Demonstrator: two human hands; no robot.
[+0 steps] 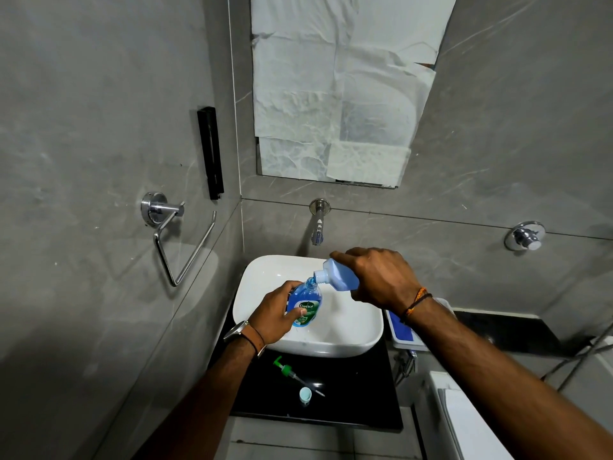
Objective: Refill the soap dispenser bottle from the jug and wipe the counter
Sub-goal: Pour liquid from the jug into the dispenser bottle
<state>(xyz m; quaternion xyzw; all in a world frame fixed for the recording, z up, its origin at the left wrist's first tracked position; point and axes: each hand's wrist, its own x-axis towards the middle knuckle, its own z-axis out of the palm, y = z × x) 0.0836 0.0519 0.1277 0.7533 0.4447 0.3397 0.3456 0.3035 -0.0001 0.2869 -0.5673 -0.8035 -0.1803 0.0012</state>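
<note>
Over the white basin [262, 273] my left hand [277, 315] grips the blue soap dispenser bottle [306, 302], which is open at the top and leans slightly. My right hand [381, 278] holds the pale blue jug [338, 273] tipped to the left, its white spout right at the bottle's mouth. Blue soap shows in the bottle's neck. The green pump head [288, 369] with its tube lies on the black counter [358, 393] in front of the basin. A small pale cap [305, 394] stands beside it.
A wall tap [317, 227] juts out above the basin. A chrome towel ring [180, 247] hangs on the left wall. A white and blue object [403, 332] lies right of the basin, partly behind my right forearm. A mirror covered with paper [338, 88] hangs above.
</note>
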